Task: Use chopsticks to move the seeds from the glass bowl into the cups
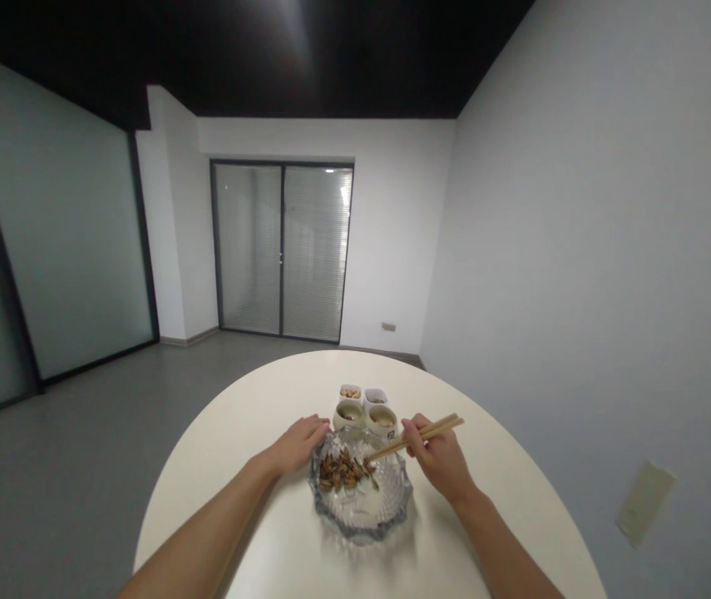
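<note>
A clear, scalloped glass bowl (364, 530) sits on the round table before me. Brown, elongated nut- or seed-like pieces (343, 472) lie in its left and back part. My right hand (436, 456) is closed around a pair of wooden chopsticks (433, 430), whose tips reach down into the bowl at the right edge of the pieces. Whether a piece is between the tips I cannot tell. My left hand (300, 443) rests at the bowl's back left, fingers stretched out and fingertips against the rim.
Just behind the bowl stand a left beige cup (348, 423) and a right beige cup (382, 429). Behind them are a white dish (350, 387) with pale pieces and another white dish (376, 393). The table (236, 416) is cream; a wall (580, 291) rises on the right.
</note>
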The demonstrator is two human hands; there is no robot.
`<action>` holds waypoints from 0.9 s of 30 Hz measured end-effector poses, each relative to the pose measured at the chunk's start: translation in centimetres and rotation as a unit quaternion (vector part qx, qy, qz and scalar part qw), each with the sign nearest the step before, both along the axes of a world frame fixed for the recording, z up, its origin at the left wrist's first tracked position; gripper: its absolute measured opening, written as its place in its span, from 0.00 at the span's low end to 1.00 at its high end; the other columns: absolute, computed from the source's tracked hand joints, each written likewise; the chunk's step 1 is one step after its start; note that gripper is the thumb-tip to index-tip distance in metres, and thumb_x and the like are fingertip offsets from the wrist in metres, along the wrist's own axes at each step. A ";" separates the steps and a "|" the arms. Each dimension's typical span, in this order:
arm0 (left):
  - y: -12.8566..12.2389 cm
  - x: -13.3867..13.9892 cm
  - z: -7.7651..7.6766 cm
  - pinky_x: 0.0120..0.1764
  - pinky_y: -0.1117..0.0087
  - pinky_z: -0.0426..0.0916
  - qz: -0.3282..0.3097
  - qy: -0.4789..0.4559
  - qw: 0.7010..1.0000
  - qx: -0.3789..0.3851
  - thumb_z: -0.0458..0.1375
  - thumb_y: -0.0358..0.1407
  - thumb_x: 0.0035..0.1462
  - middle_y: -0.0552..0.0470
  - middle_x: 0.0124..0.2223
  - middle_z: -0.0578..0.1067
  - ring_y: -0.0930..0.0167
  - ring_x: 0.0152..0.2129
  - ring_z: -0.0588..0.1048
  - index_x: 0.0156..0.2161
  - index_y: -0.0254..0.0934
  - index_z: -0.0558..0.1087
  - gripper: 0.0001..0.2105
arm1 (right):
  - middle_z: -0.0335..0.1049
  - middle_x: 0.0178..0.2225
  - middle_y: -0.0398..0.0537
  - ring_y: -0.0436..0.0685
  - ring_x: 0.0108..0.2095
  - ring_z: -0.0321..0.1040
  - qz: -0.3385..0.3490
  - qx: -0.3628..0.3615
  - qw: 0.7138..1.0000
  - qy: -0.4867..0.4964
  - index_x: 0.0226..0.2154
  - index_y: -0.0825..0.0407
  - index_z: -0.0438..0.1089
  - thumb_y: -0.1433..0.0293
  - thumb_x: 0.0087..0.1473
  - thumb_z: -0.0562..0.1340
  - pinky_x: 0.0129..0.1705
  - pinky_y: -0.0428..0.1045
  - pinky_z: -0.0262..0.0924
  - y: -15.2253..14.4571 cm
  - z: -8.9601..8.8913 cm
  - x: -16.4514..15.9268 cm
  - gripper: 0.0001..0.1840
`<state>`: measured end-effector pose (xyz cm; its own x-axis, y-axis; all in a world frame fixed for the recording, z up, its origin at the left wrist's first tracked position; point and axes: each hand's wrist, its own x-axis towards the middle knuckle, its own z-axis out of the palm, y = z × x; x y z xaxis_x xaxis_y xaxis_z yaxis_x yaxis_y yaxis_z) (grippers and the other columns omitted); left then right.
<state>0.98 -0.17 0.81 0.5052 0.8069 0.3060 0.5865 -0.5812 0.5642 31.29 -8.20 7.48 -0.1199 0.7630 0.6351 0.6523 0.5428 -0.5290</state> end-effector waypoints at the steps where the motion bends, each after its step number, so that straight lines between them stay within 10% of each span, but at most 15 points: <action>1: 0.0 0.0 0.0 0.63 0.60 0.62 -0.001 -0.003 1.000 0.003 0.38 0.51 0.75 0.45 0.58 0.79 0.60 0.55 0.73 0.56 0.40 0.77 0.29 | 0.68 0.18 0.43 0.55 0.20 0.67 -0.003 0.000 1.000 -0.002 0.22 0.46 0.64 0.47 0.68 0.50 0.27 0.47 0.59 0.0 0.0 0.0 0.30; 27: 0.0 0.0 -0.1 0.64 0.60 0.62 -0.009 -0.006 1.000 0.008 0.37 0.53 0.75 0.45 0.58 0.80 0.59 0.55 0.73 0.55 0.40 0.78 0.30 | 0.71 0.16 0.43 0.57 0.20 0.71 -0.010 -0.060 0.997 0.056 0.23 0.45 0.64 0.41 0.67 0.49 0.29 0.49 0.64 0.1 0.2 -0.3 0.32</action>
<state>0.98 -0.17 0.73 0.5157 0.7926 0.3253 0.5698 -0.6008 0.5607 31.01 -8.15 7.73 -0.0381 0.8362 0.5471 0.5960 0.4585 -0.6592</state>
